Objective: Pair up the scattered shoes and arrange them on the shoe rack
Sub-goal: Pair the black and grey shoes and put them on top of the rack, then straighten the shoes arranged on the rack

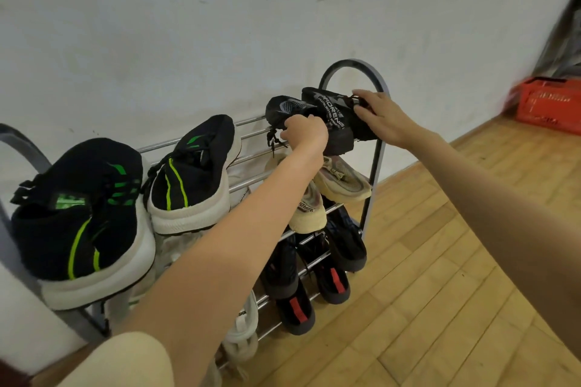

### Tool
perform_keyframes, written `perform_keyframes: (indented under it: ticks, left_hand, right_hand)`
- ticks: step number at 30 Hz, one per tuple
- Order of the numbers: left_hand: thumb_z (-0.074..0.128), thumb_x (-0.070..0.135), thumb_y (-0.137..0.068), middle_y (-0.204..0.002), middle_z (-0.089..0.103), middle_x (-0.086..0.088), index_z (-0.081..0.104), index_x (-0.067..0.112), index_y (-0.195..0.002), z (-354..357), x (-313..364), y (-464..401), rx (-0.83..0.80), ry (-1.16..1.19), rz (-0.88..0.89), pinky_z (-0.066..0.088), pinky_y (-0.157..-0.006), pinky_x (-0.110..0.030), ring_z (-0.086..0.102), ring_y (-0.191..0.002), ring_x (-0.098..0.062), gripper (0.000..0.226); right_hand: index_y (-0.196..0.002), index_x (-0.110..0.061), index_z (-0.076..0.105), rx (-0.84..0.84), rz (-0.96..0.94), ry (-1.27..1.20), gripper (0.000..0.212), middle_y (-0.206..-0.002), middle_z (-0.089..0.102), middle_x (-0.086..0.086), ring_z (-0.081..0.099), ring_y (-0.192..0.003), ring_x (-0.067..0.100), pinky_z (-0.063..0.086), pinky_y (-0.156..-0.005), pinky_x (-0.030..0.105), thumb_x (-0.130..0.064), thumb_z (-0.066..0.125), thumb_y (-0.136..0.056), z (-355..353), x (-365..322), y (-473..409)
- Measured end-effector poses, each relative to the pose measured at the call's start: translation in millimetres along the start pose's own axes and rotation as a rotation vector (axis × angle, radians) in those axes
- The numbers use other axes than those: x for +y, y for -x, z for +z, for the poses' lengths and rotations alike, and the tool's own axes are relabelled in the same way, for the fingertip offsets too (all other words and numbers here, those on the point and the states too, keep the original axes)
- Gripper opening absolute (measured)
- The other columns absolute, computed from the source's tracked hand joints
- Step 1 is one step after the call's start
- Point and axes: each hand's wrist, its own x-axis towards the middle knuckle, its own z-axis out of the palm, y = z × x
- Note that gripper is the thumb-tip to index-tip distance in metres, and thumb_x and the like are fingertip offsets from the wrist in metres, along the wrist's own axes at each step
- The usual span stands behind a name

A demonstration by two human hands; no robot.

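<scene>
Our left hand [303, 132] was curled around the collar of a black and grey shoe [284, 108] at the right end of the top tier of the shoe rack [355, 66], fingers closed on it, while our right hand [382, 113] lay fingers-down over the heel of its mate, a black shoe with white lettering [333, 118]; we could not tell whether that hand was gripping or only pressing it into place. The 2 shoes touched, side by side against the rack's right hoop, so we judged this pair to be in the act of being seated. At the left end of the same tier a pair of black shoes with green stripes [132, 198] already sat together, toes toward the wall. On the tier below, at its right end, 2 beige shoes [333, 185] rested as a pair, and lower again 2 dark shoes with red tabs [314, 292] stood side by side, with another dark shoe beside them. Some pale shoes showed under our left arm, too hidden to count. No loose shoes lay on the wooden floor [456, 276] in view, so the job looked nearly finished; what lay outside the frame we could not say.
</scene>
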Motion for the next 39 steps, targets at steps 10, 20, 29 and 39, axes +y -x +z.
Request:
perform_keyframes:
  ticks: [10, 20, 29, 39]
  left_hand:
    - [0.041, 0.009, -0.09, -0.141, 0.044, -0.014, 0.035, 0.006, -0.143, 13.6, -7.9, -20.5, -0.05, 0.144, -0.076, 0.047, -0.099, -0.044, 0.052, -0.119, -0.03, 0.053]
    - [0.046, 0.018, -0.09, -0.135, 0.049, -0.017, 0.048, 0.004, -0.132, 0.8, -4.3, 4.3, -0.071, -0.115, 0.051, 0.046, -0.097, -0.041, 0.052, -0.114, -0.03, 0.044]
    - [0.053, 0.018, -0.091, -0.121, 0.054, -0.001, 0.051, 0.014, -0.122, -95.8, -29.7, 116.3, -0.079, -0.42, 0.805, 0.045, -0.094, -0.027, 0.053, -0.109, -0.01, 0.031]
    - [0.056, 0.012, -0.087, -0.108, 0.058, -0.003, 0.06, 0.009, -0.109, -205.9, -35.9, 158.1, 0.066, -0.73, 1.206, 0.047, -0.086, -0.025, 0.056, -0.099, -0.012, 0.023]
  right_hand:
    - [-0.138, -0.009, 0.05, 0.186, -0.068, 0.011, 0.046, -0.125, 0.061, 0.019, 0.054, -0.117, 0.036, 0.039, -0.1, 0.037, -0.017, 0.06, -0.094, -4.4, 3.6, 19.2]
    - [-0.142, -0.012, 0.042, 0.402, 0.114, -0.076, 0.045, -0.133, 0.055, 0.013, 0.047, -0.124, 0.031, 0.039, -0.104, 0.048, -0.027, 0.034, -0.101, 24.4, -6.1, 36.8]
    - [-0.109, -0.002, 0.054, 0.721, -0.019, -0.326, 0.023, -0.105, 0.054, 0.01, 0.049, -0.097, 0.02, 0.044, -0.083, 0.033, -0.009, 0.043, -0.089, 99.9, -80.7, 122.9]
    - [-0.131, 0.005, 0.044, 0.501, -0.386, -0.387, 0.061, -0.123, 0.048, 0.018, 0.049, -0.113, 0.028, 0.045, -0.093, 0.041, 0.002, 0.071, -0.075, 127.5, -168.2, 151.5]
